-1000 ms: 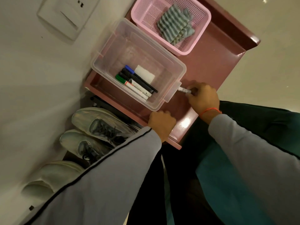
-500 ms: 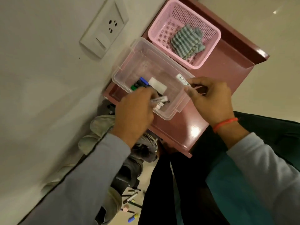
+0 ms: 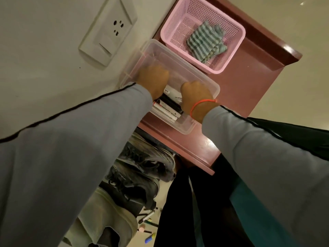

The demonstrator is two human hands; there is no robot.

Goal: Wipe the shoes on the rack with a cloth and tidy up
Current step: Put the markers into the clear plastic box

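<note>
— Where are my hands?
— Both down in the clear plastic box (image 3: 201, 86). Left hand (image 3: 153, 81) and right hand (image 3: 195, 94) knuckles-up, fingers hidden; grip unclear.
— Markers (image 3: 167, 108)?
— Under both hands, long axes running toward the rack's front edge. Striped cloth (image 3: 205, 41) in the pink basket (image 3: 170, 24), beyond my right.

A pale wall (image 3: 44, 50) on the left carries a white socket plate (image 3: 106, 31); a glossy beige floor (image 3: 311, 32) reflects light at far right.

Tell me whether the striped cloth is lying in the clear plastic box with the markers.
No, the striped cloth lies in the pink basket, while the clear plastic box beside it holds the markers.
</note>
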